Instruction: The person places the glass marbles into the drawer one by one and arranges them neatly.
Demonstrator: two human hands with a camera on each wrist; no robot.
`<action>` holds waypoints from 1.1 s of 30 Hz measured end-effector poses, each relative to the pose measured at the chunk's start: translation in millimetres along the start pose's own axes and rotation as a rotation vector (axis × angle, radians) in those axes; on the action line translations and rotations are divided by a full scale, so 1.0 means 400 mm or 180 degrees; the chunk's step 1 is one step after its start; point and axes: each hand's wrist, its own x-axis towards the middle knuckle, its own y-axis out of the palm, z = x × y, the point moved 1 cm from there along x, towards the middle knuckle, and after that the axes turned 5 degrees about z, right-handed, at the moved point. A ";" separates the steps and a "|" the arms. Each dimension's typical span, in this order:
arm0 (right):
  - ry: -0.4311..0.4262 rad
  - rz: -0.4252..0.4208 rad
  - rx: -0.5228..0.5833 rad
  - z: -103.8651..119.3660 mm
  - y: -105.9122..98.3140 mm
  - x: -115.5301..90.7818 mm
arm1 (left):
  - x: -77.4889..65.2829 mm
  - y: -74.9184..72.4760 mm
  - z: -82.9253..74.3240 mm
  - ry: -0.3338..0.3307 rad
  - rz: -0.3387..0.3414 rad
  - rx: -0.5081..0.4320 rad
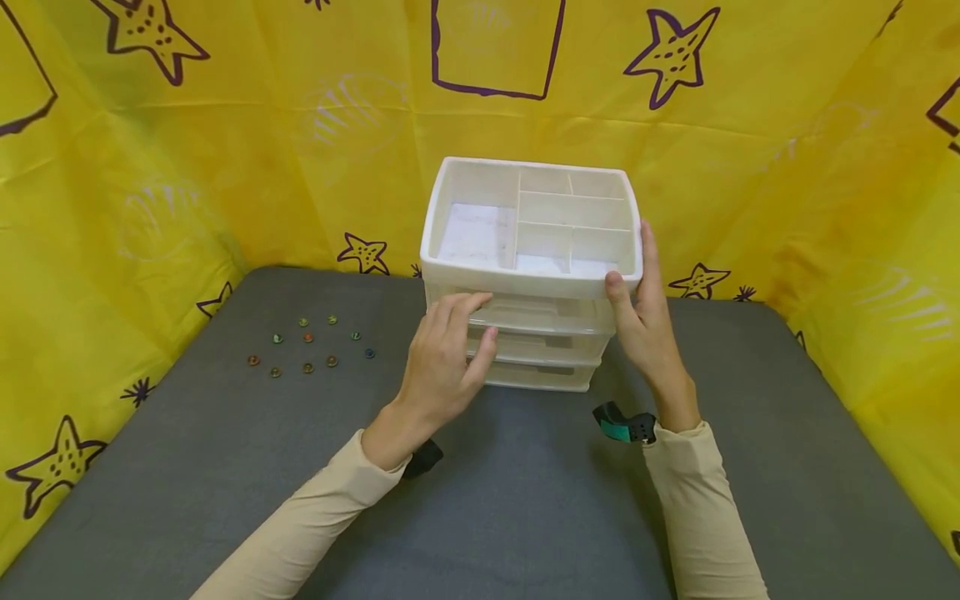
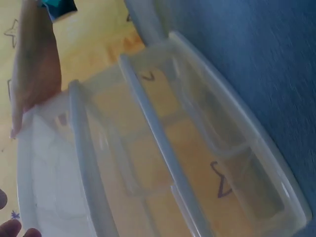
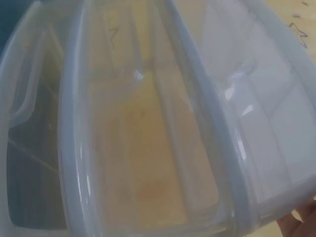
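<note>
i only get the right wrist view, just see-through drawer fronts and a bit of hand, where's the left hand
Observer: In the head view, the left hand is in front of the drawer unit, by the left end of its top drawer.
Operator: ok, anything loose lying off to the side
Observer: Yes, ten small round pieces lie in a loose group on the grey table, to the left of the unit.
Operator: and what's up top, i can't see in from above
Observer: An open top tray, split by thin dividers, with its largest compartment on the left.
</note>
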 end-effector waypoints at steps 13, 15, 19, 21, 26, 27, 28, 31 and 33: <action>0.0096 0.0010 0.0251 0.007 -0.001 0.005 | 0.000 0.032 -0.043 -0.1197 0.0846 -0.1778; 0.0135 0.0006 0.0319 0.009 -0.007 0.004 | -0.002 0.040 -0.045 -0.1364 0.0935 -0.1966; 0.0154 0.0013 0.0508 0.012 -0.017 0.004 | -0.005 0.056 -0.052 -0.1675 0.1043 -0.2330; 0.0138 0.0028 0.0528 0.013 -0.020 0.004 | -0.005 0.064 -0.057 -0.1823 0.1013 -0.2560; 0.0106 0.0042 0.0590 0.017 -0.024 0.006 | -0.003 0.082 -0.072 -0.2192 0.0844 -0.3115; 0.0105 0.0043 0.0601 0.018 -0.025 0.006 | -0.002 0.085 -0.076 -0.2254 0.0827 -0.3198; 0.0105 0.0044 0.0609 0.019 -0.026 0.006 | 0.000 0.087 -0.079 -0.2305 0.0816 -0.3285; 0.0117 0.0051 0.0566 0.020 -0.030 0.004 | 0.003 0.094 -0.086 -0.2416 0.0772 -0.3510; 0.0126 0.0058 0.0543 0.020 -0.031 0.003 | 0.006 0.096 -0.088 -0.2469 0.0709 -0.3646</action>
